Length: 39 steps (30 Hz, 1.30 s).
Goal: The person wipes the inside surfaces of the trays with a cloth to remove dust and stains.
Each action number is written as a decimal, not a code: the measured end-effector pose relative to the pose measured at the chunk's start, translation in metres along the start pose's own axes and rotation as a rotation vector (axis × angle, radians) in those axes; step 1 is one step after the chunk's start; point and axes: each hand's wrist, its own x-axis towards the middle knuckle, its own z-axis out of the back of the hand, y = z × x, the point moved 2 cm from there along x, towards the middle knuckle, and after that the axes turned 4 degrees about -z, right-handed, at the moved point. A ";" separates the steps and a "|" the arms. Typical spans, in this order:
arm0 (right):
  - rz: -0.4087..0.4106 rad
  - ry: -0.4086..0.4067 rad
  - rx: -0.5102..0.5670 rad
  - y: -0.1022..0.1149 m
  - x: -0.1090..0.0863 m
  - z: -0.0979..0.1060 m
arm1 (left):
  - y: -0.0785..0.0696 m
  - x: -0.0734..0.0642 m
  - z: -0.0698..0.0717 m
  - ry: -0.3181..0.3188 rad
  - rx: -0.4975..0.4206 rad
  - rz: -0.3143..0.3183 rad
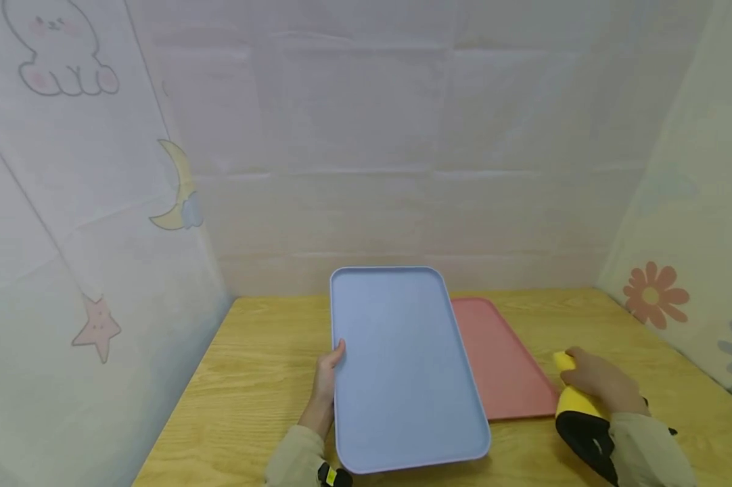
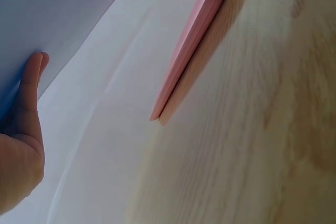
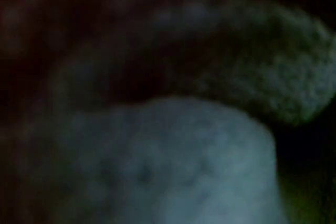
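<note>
My left hand (image 1: 326,379) grips the left long edge of a light blue rectangular tray (image 1: 396,358), thumb on the rim. The tray is raised and tilted, and its top faces the head camera. In the left wrist view, fingers of the left hand (image 2: 23,129) lie against the tray's underside (image 2: 58,14). Partly behind it, a pink tray (image 1: 502,365) lies on the table. Right of the pink tray, my right hand (image 1: 603,379) holds a yellow-and-black object (image 1: 576,402) whose kind I cannot tell. The right wrist view is dark and blurred.
The wooden table (image 1: 250,399) runs back to a pale hanging sheet (image 1: 366,135). Printed sheets also stand at the left (image 1: 55,223) and the right (image 1: 707,203), close to the table's sides.
</note>
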 end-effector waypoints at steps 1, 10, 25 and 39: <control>0.025 -0.027 0.017 0.011 -0.002 0.006 | 0.001 0.001 0.001 -0.006 0.012 -0.007; 0.246 -0.168 0.063 0.119 -0.006 0.036 | 0.001 0.000 0.001 -0.006 0.000 0.002; 0.363 -0.130 -0.041 0.244 0.004 0.013 | 0.011 -0.001 -0.003 -0.043 0.134 -0.033; 0.413 -0.168 -0.093 0.290 0.013 -0.007 | 0.013 0.000 -0.004 -0.126 0.100 -0.023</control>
